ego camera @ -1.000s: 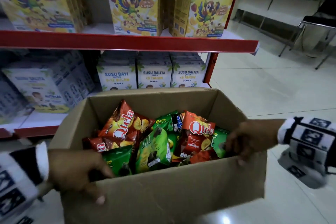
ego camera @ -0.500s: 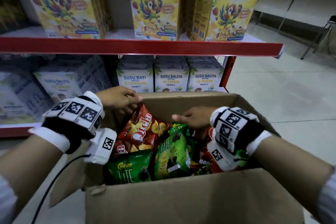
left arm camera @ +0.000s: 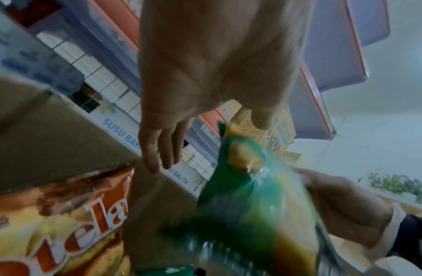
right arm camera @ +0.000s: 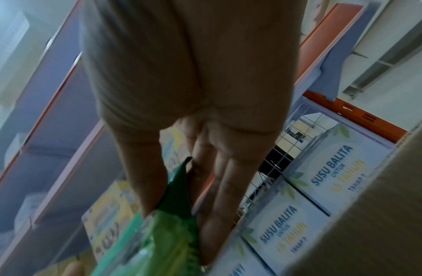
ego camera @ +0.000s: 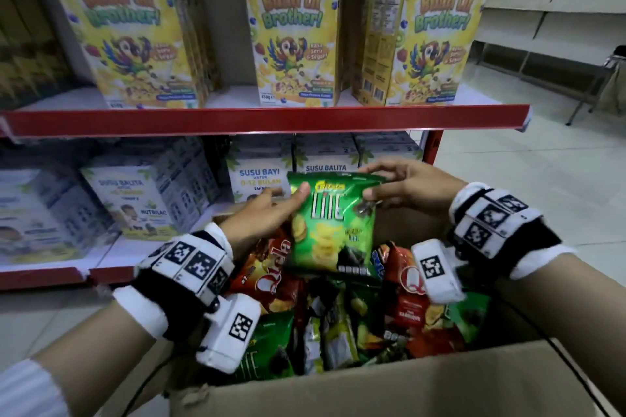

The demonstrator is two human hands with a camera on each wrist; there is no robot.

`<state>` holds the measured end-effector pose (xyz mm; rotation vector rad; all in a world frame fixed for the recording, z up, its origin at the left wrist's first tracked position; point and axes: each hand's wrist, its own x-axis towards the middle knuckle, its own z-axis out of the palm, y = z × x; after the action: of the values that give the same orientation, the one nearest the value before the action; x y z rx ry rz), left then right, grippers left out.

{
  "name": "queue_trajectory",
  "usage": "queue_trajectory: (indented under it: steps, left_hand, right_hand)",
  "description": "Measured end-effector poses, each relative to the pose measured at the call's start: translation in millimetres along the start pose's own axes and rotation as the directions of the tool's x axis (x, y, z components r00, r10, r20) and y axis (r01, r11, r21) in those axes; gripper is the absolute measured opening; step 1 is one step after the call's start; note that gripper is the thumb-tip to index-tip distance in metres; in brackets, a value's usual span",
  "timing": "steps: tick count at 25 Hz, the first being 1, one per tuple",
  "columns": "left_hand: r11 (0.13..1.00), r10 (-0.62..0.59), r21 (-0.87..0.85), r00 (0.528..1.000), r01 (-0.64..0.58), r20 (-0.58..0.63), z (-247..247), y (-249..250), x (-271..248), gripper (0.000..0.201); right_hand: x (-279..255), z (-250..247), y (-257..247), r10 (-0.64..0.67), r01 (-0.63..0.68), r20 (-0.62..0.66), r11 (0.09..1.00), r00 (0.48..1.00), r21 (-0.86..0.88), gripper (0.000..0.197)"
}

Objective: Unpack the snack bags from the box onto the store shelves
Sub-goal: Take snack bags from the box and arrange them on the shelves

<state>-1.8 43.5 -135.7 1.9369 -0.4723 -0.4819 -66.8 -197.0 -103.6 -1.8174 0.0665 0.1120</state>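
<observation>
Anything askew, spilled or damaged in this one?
Only minor: the near rim of the cardboard box looks frayed at its left corner, and the snack bags inside lie jumbled. The green Lite bag, pinched by the left hand and right hand, looks intact.

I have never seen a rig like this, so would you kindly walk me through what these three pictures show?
There is no machine here: a person wears one camera on the head and one on each wrist, in the white blocks. The wide picture is the head view, looking down at both hands. The other two look along each palm toward the fingers, so they come out tilted and blurry. The left hand and right hand each pinch an upper corner of a green chip bag, held above an open cardboard box full of red and green snack bags. Behind are shelves, with yellow cereal boxes above and pale milk boxes below.
</observation>
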Motion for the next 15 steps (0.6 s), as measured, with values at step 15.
queue_trajectory:
  steps: [15]
  left_hand:
    - [0.942, 0.292, -0.102, 0.931, -0.32, -0.218, 25.6, 13.8, 1.3, 0.064]
  right_hand:
    - [-4.2, 13.5, 2.5, -0.09, 0.099, -0.068, 0.984, 0.994, 0.15, 0.03]
